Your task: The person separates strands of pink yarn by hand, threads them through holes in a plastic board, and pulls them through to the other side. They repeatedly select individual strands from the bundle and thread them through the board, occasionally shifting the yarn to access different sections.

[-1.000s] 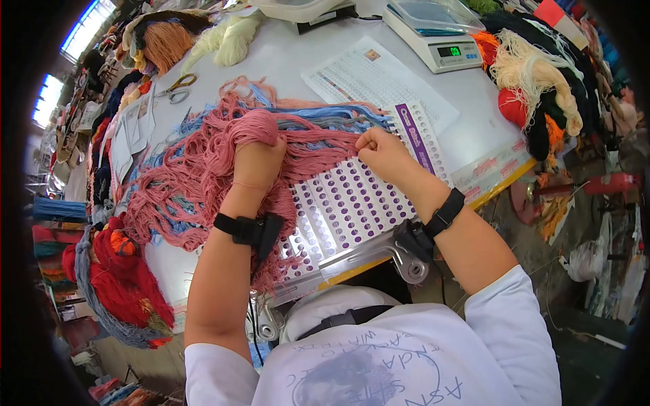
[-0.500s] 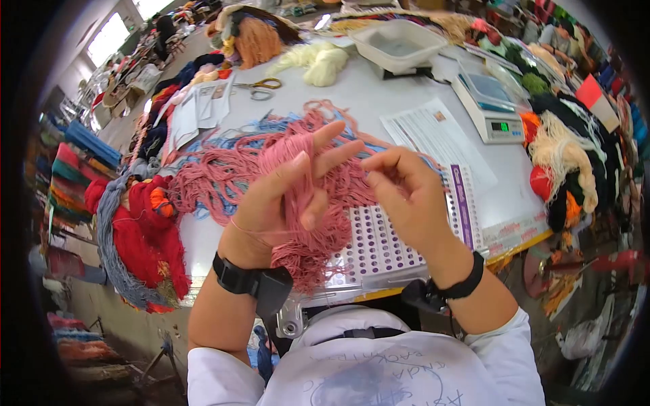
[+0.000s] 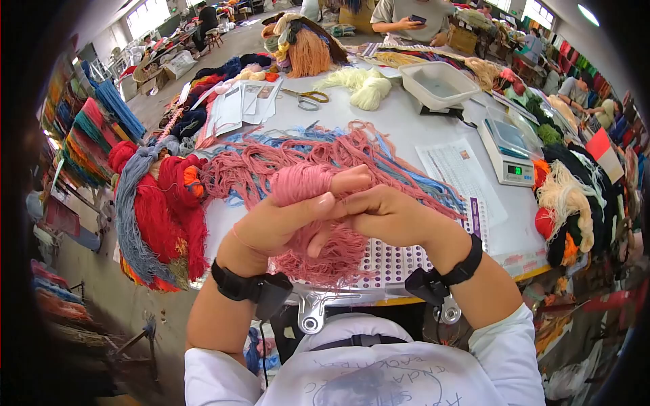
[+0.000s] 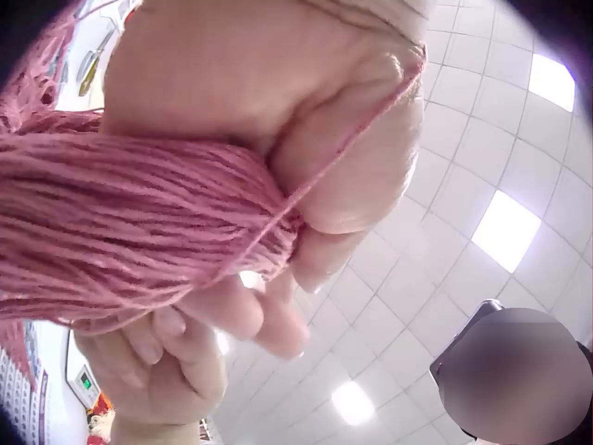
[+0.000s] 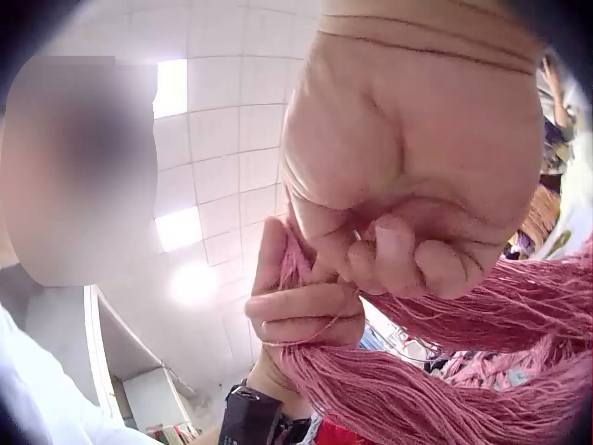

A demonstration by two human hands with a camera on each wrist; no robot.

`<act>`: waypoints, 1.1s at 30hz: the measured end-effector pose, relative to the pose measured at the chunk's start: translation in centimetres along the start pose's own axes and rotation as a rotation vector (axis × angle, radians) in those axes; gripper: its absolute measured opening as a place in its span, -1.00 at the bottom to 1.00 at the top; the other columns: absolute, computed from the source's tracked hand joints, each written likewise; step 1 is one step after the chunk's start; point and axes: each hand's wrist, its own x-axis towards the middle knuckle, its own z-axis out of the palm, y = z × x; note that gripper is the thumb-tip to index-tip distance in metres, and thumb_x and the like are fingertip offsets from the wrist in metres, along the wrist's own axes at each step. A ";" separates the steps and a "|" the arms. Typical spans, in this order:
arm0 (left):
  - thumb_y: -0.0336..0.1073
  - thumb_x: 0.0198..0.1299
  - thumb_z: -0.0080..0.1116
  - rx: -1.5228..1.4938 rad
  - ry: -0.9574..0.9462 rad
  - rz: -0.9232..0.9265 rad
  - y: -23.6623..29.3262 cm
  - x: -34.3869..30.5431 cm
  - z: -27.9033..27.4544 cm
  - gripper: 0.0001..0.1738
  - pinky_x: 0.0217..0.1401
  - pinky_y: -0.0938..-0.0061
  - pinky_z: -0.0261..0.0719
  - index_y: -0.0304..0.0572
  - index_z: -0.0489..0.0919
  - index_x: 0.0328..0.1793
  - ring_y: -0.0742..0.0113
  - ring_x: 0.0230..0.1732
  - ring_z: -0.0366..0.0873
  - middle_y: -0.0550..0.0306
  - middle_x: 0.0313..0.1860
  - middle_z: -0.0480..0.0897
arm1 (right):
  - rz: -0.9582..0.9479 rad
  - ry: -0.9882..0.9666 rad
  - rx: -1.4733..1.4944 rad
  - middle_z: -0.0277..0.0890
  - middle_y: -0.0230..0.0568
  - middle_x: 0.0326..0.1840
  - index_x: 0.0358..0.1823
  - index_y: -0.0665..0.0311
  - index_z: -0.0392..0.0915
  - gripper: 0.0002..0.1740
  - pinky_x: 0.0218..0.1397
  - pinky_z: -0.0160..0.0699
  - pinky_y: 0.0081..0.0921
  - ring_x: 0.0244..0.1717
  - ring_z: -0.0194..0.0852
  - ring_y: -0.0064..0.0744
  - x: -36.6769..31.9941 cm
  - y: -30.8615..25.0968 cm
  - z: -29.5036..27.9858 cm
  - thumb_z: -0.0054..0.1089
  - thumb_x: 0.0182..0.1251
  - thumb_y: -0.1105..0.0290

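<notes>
My left hand [image 3: 274, 227] holds a hank of pink yarn [image 3: 301, 183], which loops over the hand between thumb and fingers, its cut ends hanging below. A single pink strand [image 4: 357, 130] runs from the left wrist across the hank in the left wrist view. Fingers curled, my right hand [image 3: 399, 216] meets the left fingertips and pinches at the yarn there; the pinch itself is mostly hidden. Behind both hands, loose pink yarn [image 3: 237, 166] and blue yarn [image 3: 420, 179] spread over the table. Below them lies a white card with punched holes [image 3: 399, 260] and a purple strip [image 3: 478, 216].
A digital scale [image 3: 508, 169] and a printed sheet [image 3: 464, 172] lie to the right. Scissors [image 3: 311, 98], cream yarn [image 3: 365, 88] and a white tub [image 3: 440, 84] sit farther back. Red yarn [image 3: 179, 223] hangs off the left edge. A metal clip [image 3: 313, 314] grips the front edge.
The left hand has lifted off the pile with the pink hank and turned palm up. My right hand has come left from the card to meet it. The head view has tilted up.
</notes>
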 end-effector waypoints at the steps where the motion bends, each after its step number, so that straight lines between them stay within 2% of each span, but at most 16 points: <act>1: -0.24 0.31 -0.04 -0.001 -0.002 0.008 0.6 -0.4 -0.1 -0.47 -0.53 0.73 0.41 -0.30 0.30 0.37 0.62 -0.63 0.40 -0.01 0.18 0.49 | 0.067 -0.093 0.197 0.50 -0.30 -0.44 -0.11 0.28 0.60 -0.68 -0.31 0.40 -0.50 -0.42 0.43 -0.51 0.2 0.0 -0.1 -0.05 0.13 0.55; 3: -0.23 0.32 -0.06 0.190 -0.156 0.014 2.0 -1.2 -0.1 -0.51 -0.42 0.71 0.49 -0.31 0.36 0.32 0.59 -0.57 0.49 -0.10 0.43 0.20 | 0.137 -0.190 0.390 0.49 -0.37 -0.43 -0.08 0.28 0.59 -0.66 -0.30 0.38 -0.54 -0.41 0.40 -0.58 0.8 -0.4 -0.2 -0.08 0.14 0.57; 6: -0.21 0.33 -0.07 0.217 -0.182 -0.014 2.8 -1.8 -0.1 -0.52 -0.31 0.66 0.54 -0.33 0.38 0.30 0.54 -0.39 0.59 -0.04 0.51 0.03 | 0.267 -0.280 0.332 0.45 -0.45 -0.42 -0.03 0.28 0.58 -0.62 -0.31 0.36 -0.61 -0.43 0.34 -0.64 1.9 -1.1 0.0 -0.13 0.16 0.60; 8: -0.20 0.33 -0.07 0.221 -0.138 0.072 2.7 -2.3 -1.0 -0.51 -0.30 0.63 0.57 -0.34 0.38 0.30 0.50 -0.30 0.60 -0.02 0.53 -0.01 | 0.010 -0.199 0.373 0.45 -0.42 -0.42 -0.02 0.28 0.58 -0.61 -0.38 0.33 -0.67 -0.48 0.32 -0.67 2.5 -1.5 0.7 -0.14 0.17 0.59; 10: -0.14 0.32 -0.04 0.014 -0.127 0.190 2.2 -2.7 -1.7 -0.42 -0.29 0.58 0.64 -0.40 0.30 0.34 0.29 0.02 0.58 0.02 0.55 -0.11 | 0.124 -0.089 0.546 0.46 -0.42 -0.42 -0.02 0.28 0.58 -0.61 -0.41 0.31 -0.69 -0.49 0.31 -0.69 2.6 -1.0 1.2 -0.14 0.17 0.59; 13: -0.12 0.32 -0.03 -0.154 -0.154 0.223 2.4 -3.6 -1.4 -0.37 -0.34 0.60 0.66 -0.47 0.24 0.36 0.12 0.11 0.55 0.04 0.56 -0.20 | 0.238 -0.005 0.770 0.49 -0.40 -0.41 -0.02 0.28 0.58 -0.60 -0.46 0.31 -0.74 -0.51 0.32 -0.75 2.9 -0.7 1.6 -0.17 0.18 0.59; 15: -0.13 0.32 -0.03 -0.136 -0.171 0.193 1.9 -4.2 -2.0 -0.37 -0.35 0.61 0.66 -0.50 0.23 0.35 0.06 0.13 0.53 0.03 0.56 -0.24 | 0.242 -0.107 0.344 0.52 -0.39 -0.37 -0.01 0.30 0.57 -0.62 -0.37 0.40 -0.72 -0.46 0.40 -0.71 3.1 -1.4 2.2 -0.14 0.19 0.58; 19: -0.18 0.35 -0.06 -0.114 -0.205 0.121 1.4 -5.3 -1.3 -0.40 -0.36 0.61 0.65 -0.53 0.21 0.35 0.02 0.10 0.55 -0.02 0.56 -0.28 | 0.005 -0.139 0.101 0.56 -0.27 -0.28 -0.08 0.32 0.57 -0.70 -0.17 0.47 -0.53 -0.26 0.50 -0.50 3.7 -1.2 3.9 -0.08 0.21 0.57; 21: -0.20 0.35 -0.07 -0.134 -0.191 0.131 0.9 -5.8 -1.2 -0.46 -0.37 0.59 0.65 -0.52 0.29 0.30 0.03 0.09 0.56 -0.07 0.55 -0.23 | 0.029 -0.173 0.014 0.56 -0.18 -0.20 -0.11 0.31 0.57 -0.72 -0.08 0.48 -0.46 -0.17 0.51 -0.47 3.6 -1.4 4.6 -0.07 0.21 0.58; 23: -0.18 0.36 -0.09 -0.143 -0.217 0.123 0.7 -6.7 -0.7 -0.53 -0.37 0.59 0.63 -0.51 0.38 0.19 0.07 -0.04 0.64 -0.24 0.48 0.03 | -0.099 -0.224 -0.077 0.57 -0.21 -0.15 -0.03 0.30 0.56 -0.69 -0.06 0.48 -0.45 -0.17 0.51 -0.47 3.5 -0.6 5.0 -0.03 0.20 0.55; 25: -0.14 0.37 -0.09 -0.119 -0.228 0.262 1.5 -8.9 -0.8 -0.65 -0.61 0.49 0.62 -0.30 0.50 0.01 -0.08 -0.36 0.68 -0.55 0.12 0.41 | 0.258 -0.111 0.178 0.54 -0.37 -0.33 0.09 0.30 0.52 -0.57 -0.23 0.45 -0.55 -0.30 0.47 -0.54 3.9 0.9 2.8 0.06 0.12 0.52; 27: -0.18 0.41 -0.20 -0.101 -0.144 0.571 3.2 -12.0 -1.7 -0.74 -0.82 0.57 0.43 -0.14 0.37 -0.29 0.35 -0.72 0.53 -0.16 -0.41 0.60 | 0.425 0.111 0.156 0.49 -0.42 -0.41 0.09 0.34 0.52 -0.57 -0.32 0.38 -0.65 -0.41 0.40 -0.63 2.8 3.7 -0.6 0.04 0.14 0.50; 29: -0.18 0.44 -0.35 -0.521 -0.209 0.488 7.5 -17.4 -2.5 -0.71 -0.82 0.66 0.29 -0.07 0.22 -0.37 0.51 -0.81 0.23 0.13 -0.64 0.33 | 0.454 0.376 0.131 0.49 -0.41 -0.43 0.03 0.34 0.54 -0.63 -0.31 0.37 -0.70 -0.43 0.38 -0.66 1.2 7.2 -4.2 0.01 0.17 0.49; 30: -0.22 0.47 -0.46 -0.365 -0.156 0.502 10.1 -20.2 -3.2 -0.71 -0.82 0.64 0.22 -0.19 0.28 -0.19 0.51 -0.82 0.18 0.16 -0.62 0.33 | 0.460 0.489 0.199 0.51 -0.39 -0.40 0.00 0.32 0.55 -0.65 -0.28 0.40 -0.68 -0.38 0.42 -0.63 0.8 8.4 -5.3 0.03 0.16 0.49; 32: -0.18 0.48 -0.52 -0.075 0.284 0.704 13.0 -24.7 -2.3 -0.63 -0.79 0.64 0.24 -0.28 0.28 -0.18 0.52 -0.79 0.21 0.16 -0.60 0.32 | 0.352 0.497 0.011 0.53 -0.37 -0.35 -0.03 0.32 0.56 -0.68 -0.20 0.42 -0.65 -0.31 0.44 -0.60 1.8 5.4 -3.6 0.04 0.16 0.49; 33: -0.12 0.49 -0.56 0.475 0.974 0.681 15.2 -27.1 -0.7 -0.57 -0.76 0.65 0.26 -0.33 0.27 -0.18 0.51 -0.76 0.24 0.18 -0.61 0.31 | 0.234 0.517 -0.184 0.55 -0.34 -0.29 -0.06 0.31 0.56 -0.70 -0.12 0.43 -0.62 -0.24 0.46 -0.57 2.4 3.1 -2.5 0.06 0.17 0.48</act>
